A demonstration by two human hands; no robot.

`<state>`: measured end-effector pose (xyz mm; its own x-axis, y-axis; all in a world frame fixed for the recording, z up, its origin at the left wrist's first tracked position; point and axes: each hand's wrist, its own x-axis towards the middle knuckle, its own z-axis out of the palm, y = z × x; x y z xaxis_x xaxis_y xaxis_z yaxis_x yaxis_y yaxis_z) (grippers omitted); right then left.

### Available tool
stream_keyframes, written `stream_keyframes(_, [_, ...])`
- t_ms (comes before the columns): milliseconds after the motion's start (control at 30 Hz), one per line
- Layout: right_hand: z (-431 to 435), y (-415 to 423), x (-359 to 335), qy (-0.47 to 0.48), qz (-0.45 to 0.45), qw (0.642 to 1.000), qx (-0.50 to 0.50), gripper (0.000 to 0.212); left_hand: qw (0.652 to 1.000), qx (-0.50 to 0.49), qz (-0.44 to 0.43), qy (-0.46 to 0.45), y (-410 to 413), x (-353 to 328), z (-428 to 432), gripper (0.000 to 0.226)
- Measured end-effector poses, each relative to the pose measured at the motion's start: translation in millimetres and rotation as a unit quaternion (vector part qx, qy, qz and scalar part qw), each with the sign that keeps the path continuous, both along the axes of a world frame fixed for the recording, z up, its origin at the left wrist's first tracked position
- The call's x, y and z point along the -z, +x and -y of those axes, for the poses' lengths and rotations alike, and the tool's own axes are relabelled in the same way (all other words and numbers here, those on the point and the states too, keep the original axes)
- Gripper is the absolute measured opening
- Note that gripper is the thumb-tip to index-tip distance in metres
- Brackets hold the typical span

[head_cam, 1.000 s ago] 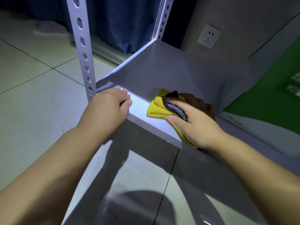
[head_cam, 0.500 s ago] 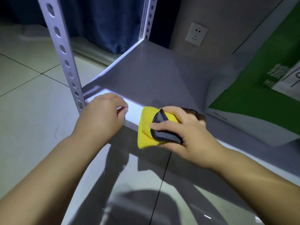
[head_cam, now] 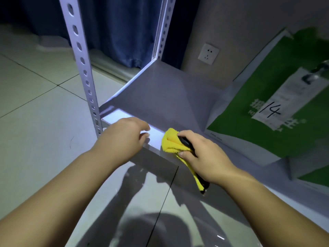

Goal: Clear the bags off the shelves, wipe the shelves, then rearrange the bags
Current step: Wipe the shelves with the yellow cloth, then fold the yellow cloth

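on the shelf (head_cam: 160, 97) edge, yellow cloth (head_cam: 172, 142) inside the right hand (head_cam: 206, 155) fingers (head_cam: 187, 136)

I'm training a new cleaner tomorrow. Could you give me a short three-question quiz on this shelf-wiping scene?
1. True or false: the left hand grips the yellow microfibre cloth with a dark grey side.
2. Where does the right hand hold that cloth? A) at the front edge of the grey metal shelf; B) on the white wall socket; C) on the blue curtain.
3. Fill in: the label on the green-and-white paper bag bears the handwritten number __.
Key: 1 false, the right hand grips it; 2 A; 3 14.
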<state>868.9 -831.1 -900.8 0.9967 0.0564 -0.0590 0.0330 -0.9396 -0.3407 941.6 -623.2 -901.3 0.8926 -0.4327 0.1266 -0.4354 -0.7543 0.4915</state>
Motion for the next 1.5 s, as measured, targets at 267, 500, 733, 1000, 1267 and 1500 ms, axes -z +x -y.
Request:
stream_keyframes(267, [-52,-10,-82,0.226,-0.024,0.971,0.071,0.034,0.968,-0.132,-0.150,-0.153,-51,-86,-28,0.023])
stream_keyframes(500, [-89,-50,-212,0.269,-0.048,0.961,0.041,0.029,0.886,-0.201,-0.313,-0.279,-96,-219,-64,0.048])
stream_keyframes(733, [-126,-84,-350,0.316,-0.034,0.948,0.023,0.030,0.859,-0.191,-0.346,-0.324,-133,-361,-92,0.021])
stream_keyframes(1000, [-157,-130,-475,0.457,-0.065,0.880,0.114,0.027,0.908,-0.131,-0.308,-0.251,-155,-492,-117,0.008])
stream_keyframes(1267, [-160,-187,-554,0.394,0.023,0.907,0.148,0.008,0.944,-0.073,-0.243,-0.211,-199,-569,-114,0.007])
stream_keyframes(1500, [-129,-273,-586,0.297,0.099,0.930,0.191,0.013,0.958,-0.081,-0.158,-0.225,-280,-599,-113,0.010])
